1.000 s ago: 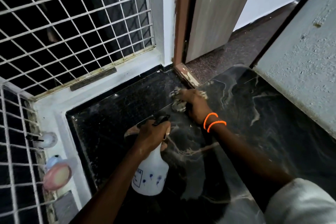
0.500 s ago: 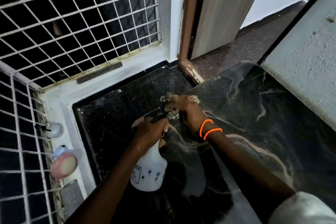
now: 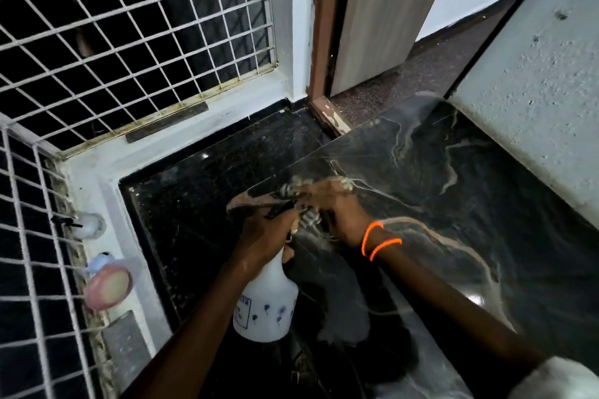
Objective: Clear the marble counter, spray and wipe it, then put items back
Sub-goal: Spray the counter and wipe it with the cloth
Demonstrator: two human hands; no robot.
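My left hand (image 3: 269,236) grips the neck and black trigger of a white spray bottle (image 3: 265,304) with small blue prints, held above the dark marble counter (image 3: 453,191). My right hand (image 3: 334,207), with two orange bands on the wrist, presses a crumpled grey-white cloth (image 3: 301,201) onto the counter near its left edge, right beside the bottle's nozzle. The cloth is blurred and partly hidden under the fingers.
A lower black granite floor (image 3: 194,204) lies left of the counter. A white window ledge (image 3: 107,178) under metal grilles holds a pink round object (image 3: 108,288) and a small pale container (image 3: 92,225). A rough white wall (image 3: 534,107) borders the right; a door (image 3: 382,10) stands behind.
My right hand has drawn the cloth back from the far corner toward me and the spray bottle. The left hand keeps its hold on the bottle, and the view has shifted slightly.
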